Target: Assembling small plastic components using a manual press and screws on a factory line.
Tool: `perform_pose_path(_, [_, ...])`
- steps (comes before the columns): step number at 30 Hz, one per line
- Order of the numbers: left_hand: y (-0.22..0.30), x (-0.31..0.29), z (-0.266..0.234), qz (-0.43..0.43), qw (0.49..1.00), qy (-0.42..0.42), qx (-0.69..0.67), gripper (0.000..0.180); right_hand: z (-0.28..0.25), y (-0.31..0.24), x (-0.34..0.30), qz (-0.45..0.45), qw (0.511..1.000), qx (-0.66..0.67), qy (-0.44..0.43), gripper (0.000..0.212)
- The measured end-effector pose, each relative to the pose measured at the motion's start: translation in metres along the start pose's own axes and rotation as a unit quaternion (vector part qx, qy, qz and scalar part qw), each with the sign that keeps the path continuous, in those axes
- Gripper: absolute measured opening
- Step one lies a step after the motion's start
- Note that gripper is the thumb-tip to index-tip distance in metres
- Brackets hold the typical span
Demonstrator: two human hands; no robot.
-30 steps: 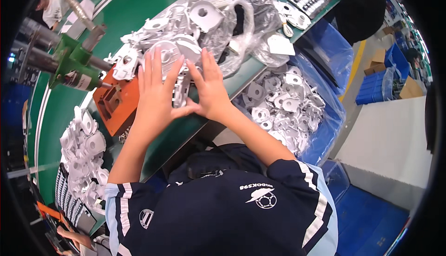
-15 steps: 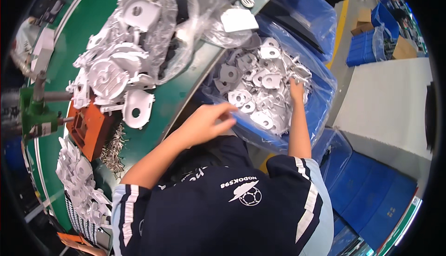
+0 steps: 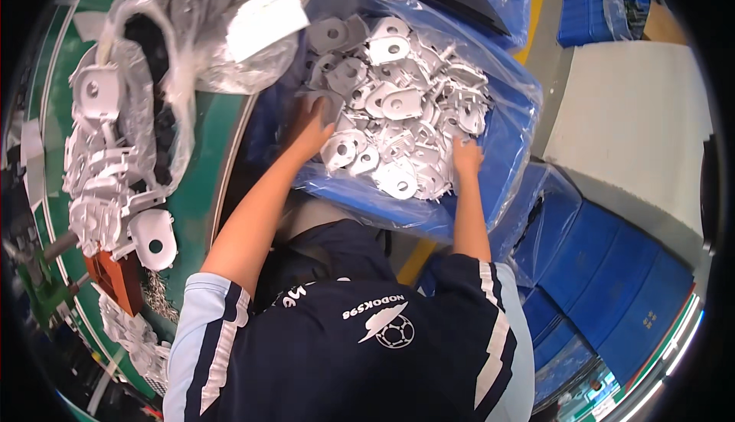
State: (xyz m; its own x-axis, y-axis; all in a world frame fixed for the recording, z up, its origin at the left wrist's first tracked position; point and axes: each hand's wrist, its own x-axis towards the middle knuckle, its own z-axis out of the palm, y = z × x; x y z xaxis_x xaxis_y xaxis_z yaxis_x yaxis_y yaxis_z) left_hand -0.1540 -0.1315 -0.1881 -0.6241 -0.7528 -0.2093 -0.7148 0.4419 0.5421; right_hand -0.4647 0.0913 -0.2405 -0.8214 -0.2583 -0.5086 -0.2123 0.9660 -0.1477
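A blue bin (image 3: pixel 360 200) lined with clear plastic holds a heap of white plastic parts (image 3: pixel 402 104), rounded plates with a round hole in each. At the heap's left side, my left hand (image 3: pixel 310 131) has its thumb and fingers closed about a white plastic part (image 3: pixel 331 104); some fingertips are covered. My right hand (image 3: pixel 467 159) reaches to the heap's right edge with curled fingers. Their tips sink among the parts, and what they grip is hidden.
A green workbench (image 3: pixel 200 146) along the left carries more white parts (image 3: pixel 99 161), plastic bags (image 3: pixel 184 47), a white block (image 3: pixel 268 24), an orange-brown fixture (image 3: pixel 115 280) and small metal pins (image 3: pixel 159 296). Blue bins (image 3: pixel 605 261) stand at the right.
My left hand has moved from beside the bench into the bin, onto the parts. My right hand stays at the heap's right edge. The view has shifted toward the bin.
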Motion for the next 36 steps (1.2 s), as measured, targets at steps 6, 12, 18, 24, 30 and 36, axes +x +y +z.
perform_pose_path(6, [-0.005,-0.017,0.002,0.006,0.994,-0.024,0.104,0.079,0.03,0.034,-0.015,0.027,0.994,-0.038,-0.099,0.09])
perform_pose_path(12, [0.009,-0.009,0.001,-0.155,0.983,-0.089,0.039,0.068,0.002,0.047,-0.013,0.169,0.871,0.304,-0.347,0.066])
perform_pose_path(18, [0.0,-0.021,0.018,-0.216,0.973,-0.081,0.025,0.08,0.014,0.081,-0.009,0.212,0.743,0.523,-0.359,0.035])
perform_pose_path(24, [0.004,-0.009,0.021,-0.174,0.949,-0.183,-0.188,0.084,0.036,0.093,0.0,0.21,0.782,0.437,-0.392,0.026])
perform_pose_path(30, [0.02,-0.014,0.021,-0.18,0.915,-0.235,-0.274,0.085,0.021,0.077,-0.019,0.25,0.839,0.35,-0.334,0.115])
perform_pose_path(36, [0.003,-0.012,0.023,-0.161,0.863,-0.248,-0.409,0.099,0.028,0.069,-0.037,0.239,0.866,0.369,-0.238,0.116])
